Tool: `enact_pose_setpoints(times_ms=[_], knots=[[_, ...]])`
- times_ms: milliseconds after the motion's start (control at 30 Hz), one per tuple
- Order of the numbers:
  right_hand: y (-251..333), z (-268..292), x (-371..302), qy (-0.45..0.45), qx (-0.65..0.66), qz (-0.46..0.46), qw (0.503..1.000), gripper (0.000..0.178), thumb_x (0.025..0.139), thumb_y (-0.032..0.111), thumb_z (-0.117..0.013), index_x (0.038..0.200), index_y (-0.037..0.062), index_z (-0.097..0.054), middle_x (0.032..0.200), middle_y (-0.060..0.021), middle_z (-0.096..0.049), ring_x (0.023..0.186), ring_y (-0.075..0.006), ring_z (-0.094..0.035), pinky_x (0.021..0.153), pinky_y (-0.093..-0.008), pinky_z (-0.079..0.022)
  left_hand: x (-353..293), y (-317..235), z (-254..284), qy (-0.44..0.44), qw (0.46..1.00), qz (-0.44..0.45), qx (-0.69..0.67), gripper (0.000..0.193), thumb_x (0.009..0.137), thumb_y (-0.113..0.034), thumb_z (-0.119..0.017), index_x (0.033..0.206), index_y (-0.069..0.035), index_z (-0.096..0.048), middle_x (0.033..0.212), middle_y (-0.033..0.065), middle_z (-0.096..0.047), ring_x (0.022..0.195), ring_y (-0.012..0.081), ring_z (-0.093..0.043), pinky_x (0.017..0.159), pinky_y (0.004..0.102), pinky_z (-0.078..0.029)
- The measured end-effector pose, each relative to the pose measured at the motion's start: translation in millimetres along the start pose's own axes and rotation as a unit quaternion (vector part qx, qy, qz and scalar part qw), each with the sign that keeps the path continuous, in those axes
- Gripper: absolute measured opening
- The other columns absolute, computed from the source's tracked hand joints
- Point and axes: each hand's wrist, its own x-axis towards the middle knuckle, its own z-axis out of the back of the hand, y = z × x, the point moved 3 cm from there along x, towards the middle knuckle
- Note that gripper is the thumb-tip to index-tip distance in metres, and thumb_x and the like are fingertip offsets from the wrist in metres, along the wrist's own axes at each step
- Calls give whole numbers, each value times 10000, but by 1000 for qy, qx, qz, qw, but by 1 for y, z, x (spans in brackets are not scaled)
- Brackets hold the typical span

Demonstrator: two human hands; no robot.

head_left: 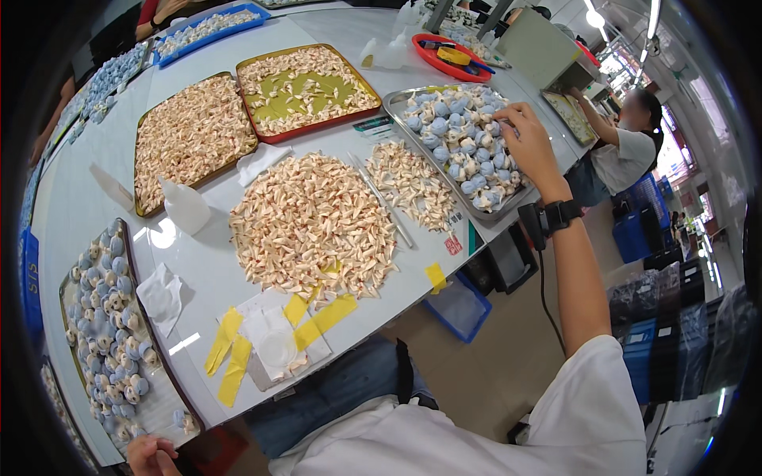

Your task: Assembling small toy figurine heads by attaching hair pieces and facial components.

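Observation:
My right hand (524, 139) is over the far right part of a metal tray (484, 213). Its fingers are curved and apart, close to small round pieces (464, 131) in pale blue and cream that fill the tray; no piece shows clearly between them. At the lower left edge, my left hand (151, 455) is closed with curled fingers, beside a dark-rimmed tray (163, 381) of similar blue and cream pieces. Whatever it may hold is hidden. Between the hands lies a big round heap of small cream pointed pieces (313, 222), with a smaller heap (413, 186) to its right.
Two trays of cream pieces (194, 135) (305, 79) stand farther back. A white squeeze bottle (184, 206), crumpled tissue (161, 297), a white stick (381, 198) and yellow tape strips (325, 321) lie around the heap. A red basin (452, 57) is beyond. A co-worker (627, 143) sits at right.

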Motion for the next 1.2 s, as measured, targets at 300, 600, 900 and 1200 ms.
enact_pose_setpoints(times_ms=[300,600,900,1200], knots=[[17,32,0,-5,41,8,999,188,790,88,-571,970,59,-616,941,-93,-584,819,-220,-582,704,-327,-464,10,-5,-3,46,901,-40,430,340,951,-226,-438,1245,-57,-469,1252,139,-450,1101,275,-466,901,407,-383],[136,-1,-27,167,162,138,963,173,745,75,-588,915,42,-597,929,-101,-553,858,-263,-558,752,-335,-447,8,22,-4,84,890,10,448,363,951,-295,-419,1260,-113,-473,1368,135,-324,1232,330,-323,986,497,-283],[145,-29,-28,298,147,66,941,118,712,68,-618,794,10,-557,759,-107,-579,723,-269,-559,650,-353,-433,12,47,10,-10,844,50,534,520,920,-370,-430,1348,-92,-330,1405,140,-252,1297,306,-259,1033,431,-261],[146,-25,-27,240,101,99,960,98,702,78,-625,744,11,-567,705,-105,-576,700,-261,-564,619,-336,-432,35,43,1,-14,886,32,462,316,916,-51,-426,1230,-39,-459,1377,127,-338,1291,291,-294,1045,393,-246]])
